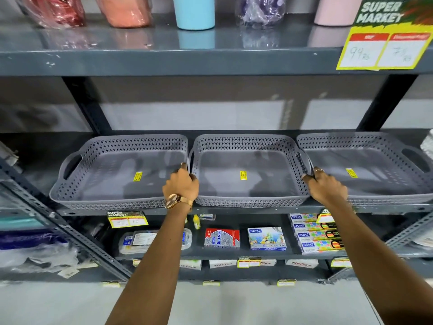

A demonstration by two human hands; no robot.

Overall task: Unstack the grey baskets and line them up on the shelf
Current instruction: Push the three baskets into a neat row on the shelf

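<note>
— Gripping the middle basket by both handles was how I had it: left hand curled round its left handle, right hand wrapped over its right one, fingers closed on the plastic on each side.

— Why both ends at once?

— I judged it the only way to square it up without skewing it. It sat flat on the shelf between the left basket and the right basket, and the handles of neighbours were touching or very nearly so, leaving no room for a one-handed nudge.

— So nothing was stacked any more?

— As far as I could see, no. Three grey baskets lay side by side, each one deep and empty, each with a yellow sticker on its floor. Whether a second shell was nested inside any of them, I couldn't tell from that angle.

— And the front edges?

— Close to level with the shelf lip, the right one perhaps hanging slightly forward. My read was that the job was almost done, only a final straightening left.

— Risk?

— Pushing the centre one too hard could have shunted a neighbour out of line, I reckoned.
</note>
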